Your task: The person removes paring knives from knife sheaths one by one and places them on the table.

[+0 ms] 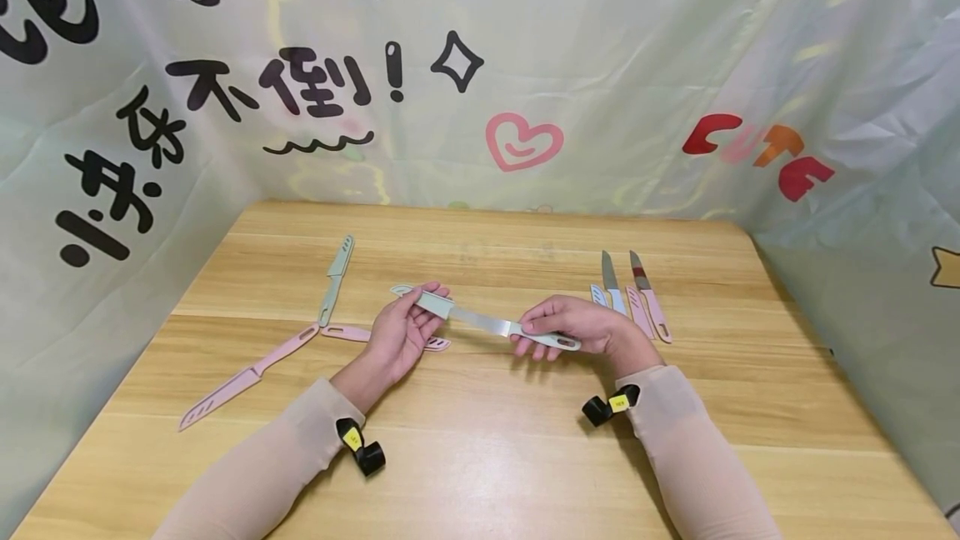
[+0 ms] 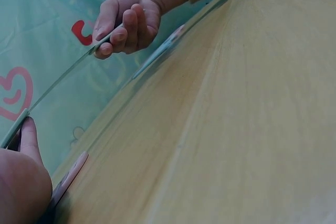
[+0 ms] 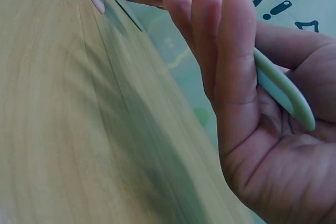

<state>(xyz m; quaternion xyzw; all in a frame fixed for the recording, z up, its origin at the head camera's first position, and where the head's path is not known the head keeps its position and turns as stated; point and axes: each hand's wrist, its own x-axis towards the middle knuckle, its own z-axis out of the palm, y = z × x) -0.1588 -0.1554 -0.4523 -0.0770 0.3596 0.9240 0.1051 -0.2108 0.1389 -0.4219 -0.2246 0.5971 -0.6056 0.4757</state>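
Observation:
My right hand [image 1: 566, 327] grips the pale grey-green handle [image 1: 551, 338] of a knife, thumb on top and fingers beneath. Its bare steel blade [image 1: 480, 321] points left. The blade's far end meets the mouth of a matching sheath [image 1: 435, 304], which my left hand [image 1: 401, 332] holds between thumb and fingers. Both are held up above the table. In the left wrist view the blade [image 2: 60, 83] runs in a straight line between the two hands. The right wrist view shows the handle's end [image 3: 286, 90] against the right palm.
On the wooden table's [image 1: 480, 457] left lie a green sheathed knife [image 1: 335, 282] and two pink sheathed knives, one [image 1: 247, 377] angled toward the front, the other partly behind my left hand. At right lie a blue-handled knife [image 1: 609, 273], a pink-handled knife [image 1: 651, 302] and their sheaths.

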